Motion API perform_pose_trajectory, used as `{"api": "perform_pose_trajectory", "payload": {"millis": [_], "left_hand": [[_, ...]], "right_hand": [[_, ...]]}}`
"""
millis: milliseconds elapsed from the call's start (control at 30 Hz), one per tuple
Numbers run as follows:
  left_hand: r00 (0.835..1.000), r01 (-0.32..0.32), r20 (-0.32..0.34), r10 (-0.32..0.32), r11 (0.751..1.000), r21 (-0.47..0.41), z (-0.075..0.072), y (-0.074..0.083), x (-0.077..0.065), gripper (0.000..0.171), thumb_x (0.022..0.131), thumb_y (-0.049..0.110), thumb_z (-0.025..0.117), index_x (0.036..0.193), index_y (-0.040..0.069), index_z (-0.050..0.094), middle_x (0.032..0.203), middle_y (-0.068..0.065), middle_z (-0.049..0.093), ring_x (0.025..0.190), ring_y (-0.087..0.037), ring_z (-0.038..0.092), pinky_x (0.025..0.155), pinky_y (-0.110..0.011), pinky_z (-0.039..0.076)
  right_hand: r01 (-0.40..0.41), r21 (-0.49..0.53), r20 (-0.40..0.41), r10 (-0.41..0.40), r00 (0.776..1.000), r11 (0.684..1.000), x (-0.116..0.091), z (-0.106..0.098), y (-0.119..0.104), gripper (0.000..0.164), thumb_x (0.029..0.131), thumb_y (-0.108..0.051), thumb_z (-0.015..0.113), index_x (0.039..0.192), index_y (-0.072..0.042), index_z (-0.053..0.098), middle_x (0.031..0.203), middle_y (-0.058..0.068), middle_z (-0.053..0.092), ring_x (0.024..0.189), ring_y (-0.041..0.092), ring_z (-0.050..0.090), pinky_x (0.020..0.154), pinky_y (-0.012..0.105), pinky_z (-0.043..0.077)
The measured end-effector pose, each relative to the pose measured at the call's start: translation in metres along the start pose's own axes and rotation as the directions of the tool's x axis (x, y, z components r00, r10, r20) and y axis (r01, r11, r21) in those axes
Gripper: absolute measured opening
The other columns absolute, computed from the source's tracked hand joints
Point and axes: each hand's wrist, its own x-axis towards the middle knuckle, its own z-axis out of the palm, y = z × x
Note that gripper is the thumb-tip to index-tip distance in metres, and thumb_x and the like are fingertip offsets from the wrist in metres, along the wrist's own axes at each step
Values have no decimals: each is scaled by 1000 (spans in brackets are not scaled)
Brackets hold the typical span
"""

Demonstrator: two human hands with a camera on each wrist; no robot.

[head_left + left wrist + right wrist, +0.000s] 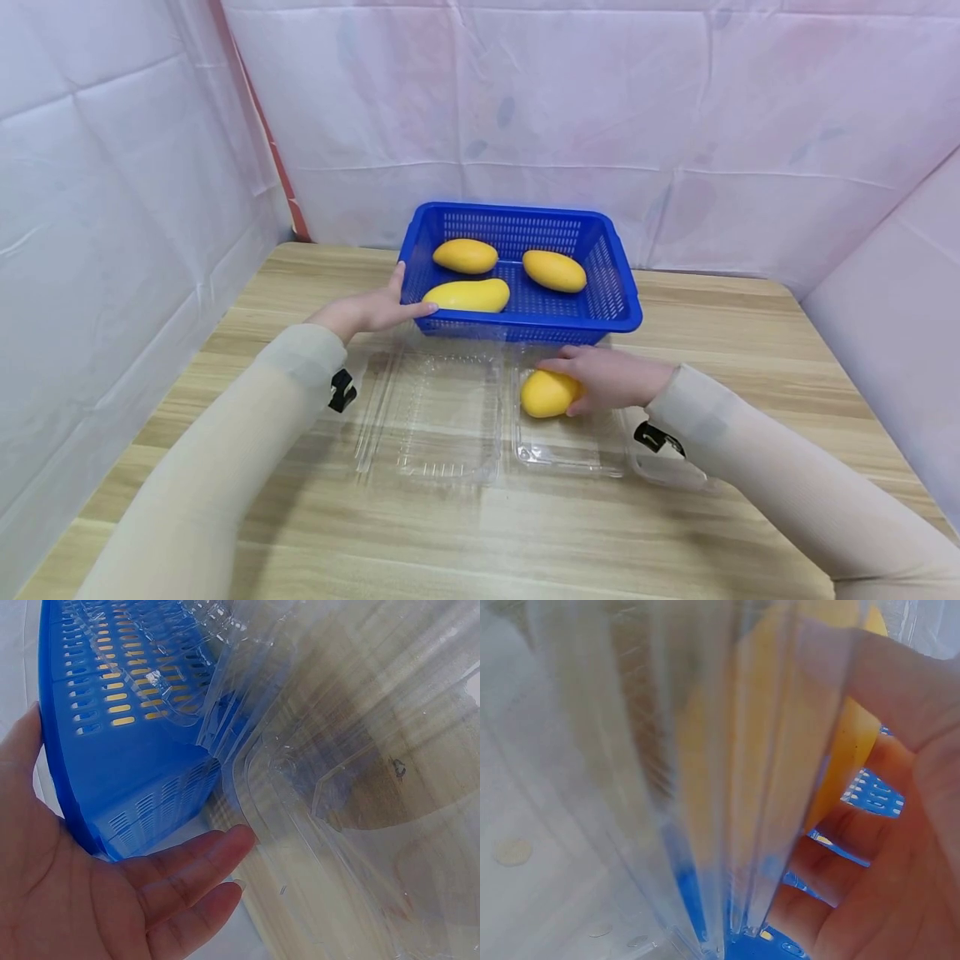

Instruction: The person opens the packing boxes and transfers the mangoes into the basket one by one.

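Observation:
My right hand (615, 377) grips a yellow mango (546, 395) low over the right compartment of a clear plastic clamshell box (534, 455). In the right wrist view the thumb and fingers curl round the mango (851, 746), partly seen through the clear plastic wall. At the left front corner of a blue basket (626, 321), my left hand (375, 308) rests against the rim with its fingers spread. The left wrist view shows that hand (82, 900) with loosely extended fingers beside the basket's outer wall (142, 761).
Three more mangoes lie inside the basket: one at back left (465, 257), one on the right (555, 271), one at front left (468, 295). A further clear plastic part (450, 417) lies left of the held mango. White cloth (562, 108) walls the wooden table (390, 542).

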Motion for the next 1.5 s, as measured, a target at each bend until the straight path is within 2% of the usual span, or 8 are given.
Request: {"api": "perform_pose_trajectory", "payload": {"millis": [200,333,600,867,1100,1300,1500], "left_hand": [[1000,-2,3,2,1000,-6,-1,1,-2,112,80,77,38,138,15,-35,152,-16,-16,139,-37,7,109,-53,13],[1000,0,4,0,1000,-8,-1,1,-2,112,80,77,38,138,14,-34,152,-17,-15,139,-37,7,109,-53,12],[1000,-5,-11,5,1000,-5,-2,2,-3,107,85,71,39,138,14,-34,153,-18,-12,138,-39,10,109,-54,14],[1000,-6,-9,6,1000,-8,-3,2,-3,108,83,73,39,139,14,-34,153,-18,-13,138,-38,10,109,-54,13],[1000,-11,-15,11,1000,-18,-1,0,-1,111,81,75,39,139,14,-33,152,-16,-16,139,-37,7,109,-53,12],[1000,-16,-16,16,1000,-18,1,0,0,106,86,69,40,139,13,-33,152,-17,-14,138,-38,8,109,-53,12],[1000,-16,-18,16,1000,-20,1,1,-1,105,87,68,40,139,13,-33,152,-17,-14,138,-39,9,109,-54,12]], "right_hand": [[52,-63,-42,-54,998,997,0,-1,1,65,73,-25,78,131,-9,53,110,5,56,95,19,53,83,38,48],[78,-69,-65,-82,994,995,-1,-3,0,64,72,-24,79,129,-7,54,109,6,56,94,20,54,82,38,49],[66,-44,-42,-68,997,997,-1,-6,-3,64,73,-22,79,129,-5,54,117,6,55,104,22,53,89,39,46],[97,-80,-76,-103,992,992,1,-6,-7,64,71,-23,82,126,-2,56,110,4,52,96,17,51,83,35,49],[99,-123,-113,-113,987,987,2,-1,-3,61,69,-25,78,123,-3,56,104,3,52,89,16,50,76,33,49],[114,-139,-116,-130,985,984,1,3,-1,62,68,-27,76,122,-5,56,100,1,50,85,15,50,71,31,49],[122,-139,-142,-141,980,983,-1,2,-1,63,67,-28,76,122,-6,55,103,1,51,88,15,50,73,32,49]]}}
